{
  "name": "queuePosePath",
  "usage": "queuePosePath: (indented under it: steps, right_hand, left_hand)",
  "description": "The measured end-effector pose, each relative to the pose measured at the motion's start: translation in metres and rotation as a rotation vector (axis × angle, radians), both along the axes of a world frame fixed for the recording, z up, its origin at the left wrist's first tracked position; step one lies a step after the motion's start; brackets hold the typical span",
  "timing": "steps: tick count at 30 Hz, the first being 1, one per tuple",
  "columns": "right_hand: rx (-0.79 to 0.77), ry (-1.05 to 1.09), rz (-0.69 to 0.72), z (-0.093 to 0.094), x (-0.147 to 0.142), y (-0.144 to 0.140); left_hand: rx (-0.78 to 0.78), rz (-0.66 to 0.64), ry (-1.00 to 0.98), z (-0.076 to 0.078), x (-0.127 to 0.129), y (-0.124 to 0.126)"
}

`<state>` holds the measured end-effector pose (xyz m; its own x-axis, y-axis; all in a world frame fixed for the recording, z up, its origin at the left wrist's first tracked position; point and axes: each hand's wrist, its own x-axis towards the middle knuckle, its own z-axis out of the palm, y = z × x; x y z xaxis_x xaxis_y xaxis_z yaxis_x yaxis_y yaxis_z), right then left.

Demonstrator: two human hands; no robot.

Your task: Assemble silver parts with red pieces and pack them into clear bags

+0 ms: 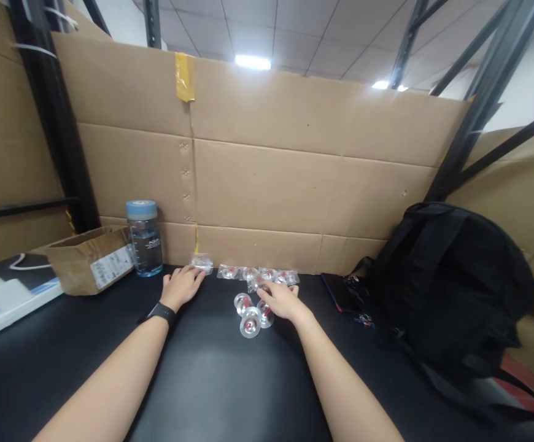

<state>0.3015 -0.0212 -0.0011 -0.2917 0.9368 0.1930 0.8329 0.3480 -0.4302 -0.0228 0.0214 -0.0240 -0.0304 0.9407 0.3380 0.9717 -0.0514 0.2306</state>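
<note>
our left hand [183,286] lies flat and spread by a small clear plastic bag [201,263]; our right hand [282,299], fingers loose, touches the round silver metal discs [250,321]; we should pick only one, slowly.

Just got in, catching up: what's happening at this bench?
A person is working on a black table. The left hand rests flat, fingertips at a small clear bag. The right hand lies over round silver parts with red centres, beside a row of bagged ones. A water bottle, cardboard box and black backpack sit around.
</note>
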Motion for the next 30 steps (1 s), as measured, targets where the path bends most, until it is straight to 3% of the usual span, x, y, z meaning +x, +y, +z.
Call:
queuePosePath:
  steps: [2,5,10,13,20,26,30]
  right_hand:
    - [0.072,-0.011,-0.044,0.0,0.001,0.0]
    - [0.113,-0.038,0.001,-0.004,0.004,0.003]
    - [-0.057,-0.068,-0.024,-0.008,0.017,0.01]
    - [-0.082,-0.044,-0.049,-0.006,0.026,0.012]
    - [0.091,0.023,-0.145,-0.006,0.022,0.018]
    - [0.256,0.369,0.137,0.01,0.007,0.009]
    - [0.297,0.506,0.179,0.022,-0.006,-0.006]
  left_hand:
    - [0.034,0.006,0.014,0.004,0.004,-0.002]
    - [0.101,-0.028,0.034,0.009,0.012,-0.004]
    - [0.109,-0.192,-0.044,0.011,0.034,-0.008]
    - [0.084,-0.336,-0.072,0.009,0.048,-0.012]
    - [0.158,-0.538,-0.158,0.015,0.077,-0.026]
    - [0.062,-0.667,-0.543,0.024,0.101,-0.042]
    - [0.044,-0.685,-0.58,0.023,0.109,-0.048]
